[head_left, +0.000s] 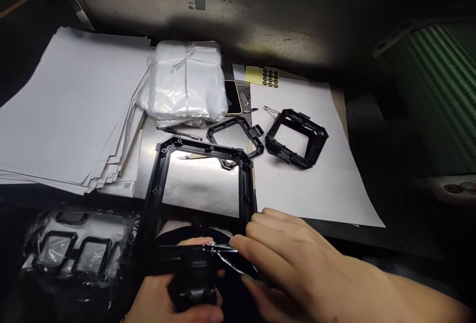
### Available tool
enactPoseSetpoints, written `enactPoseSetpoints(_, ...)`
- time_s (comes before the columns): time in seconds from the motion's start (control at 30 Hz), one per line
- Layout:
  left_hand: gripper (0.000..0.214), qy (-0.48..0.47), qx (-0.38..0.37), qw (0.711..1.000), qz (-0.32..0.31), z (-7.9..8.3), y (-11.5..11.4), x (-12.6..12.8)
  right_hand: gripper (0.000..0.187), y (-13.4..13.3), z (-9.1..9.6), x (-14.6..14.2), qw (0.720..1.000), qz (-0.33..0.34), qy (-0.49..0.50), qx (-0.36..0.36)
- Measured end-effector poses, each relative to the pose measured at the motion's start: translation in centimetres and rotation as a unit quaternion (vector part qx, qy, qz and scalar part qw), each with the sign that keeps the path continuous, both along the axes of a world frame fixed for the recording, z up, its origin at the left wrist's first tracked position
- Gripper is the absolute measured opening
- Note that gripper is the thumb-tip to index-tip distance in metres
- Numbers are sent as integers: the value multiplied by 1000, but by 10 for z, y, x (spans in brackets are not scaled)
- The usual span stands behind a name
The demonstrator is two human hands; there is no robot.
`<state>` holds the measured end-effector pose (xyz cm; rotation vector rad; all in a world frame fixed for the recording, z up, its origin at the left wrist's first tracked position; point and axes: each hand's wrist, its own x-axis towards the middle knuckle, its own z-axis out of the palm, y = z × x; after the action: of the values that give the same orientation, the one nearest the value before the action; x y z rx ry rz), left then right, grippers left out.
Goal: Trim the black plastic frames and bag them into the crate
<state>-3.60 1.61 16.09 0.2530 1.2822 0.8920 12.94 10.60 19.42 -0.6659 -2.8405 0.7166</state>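
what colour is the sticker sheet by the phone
The sticker sheet is yellow with rows of round black dots, best seen in the head view.

Scuffed metal wall (223, 20) behind a dark workbench (386, 129), green ribbed panel (439, 95) at right
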Motion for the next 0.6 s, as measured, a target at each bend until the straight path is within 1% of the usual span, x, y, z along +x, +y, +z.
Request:
enactPoseSetpoints(0.17, 47, 35, 7, 999, -33, 2, 1, -5, 16, 3, 2, -5, 1000, 16, -4, 9)
enactPoseSetpoints(0.27, 49, 28, 20, 998, -54, 1, 2, -7, 13, 5, 4, -7, 999, 23, -28, -6)
enactPoseSetpoints(0.4, 50, -14, 18, 998, -65, -2, 2, -9, 9, 5, 7, -8, 996, 28, -56, -58)
enactPoseSetpoints(0.53, 47, -8, 30, 998, -60, -4, 1, -10, 10, 7, 9, -9, 993, 27, -59, -95)
enactPoseSetpoints(0.6, 48, 0, 30, 997, -65, -3, 1, -10, 11, 9, 7, -9, 989, 22, -49, -139)
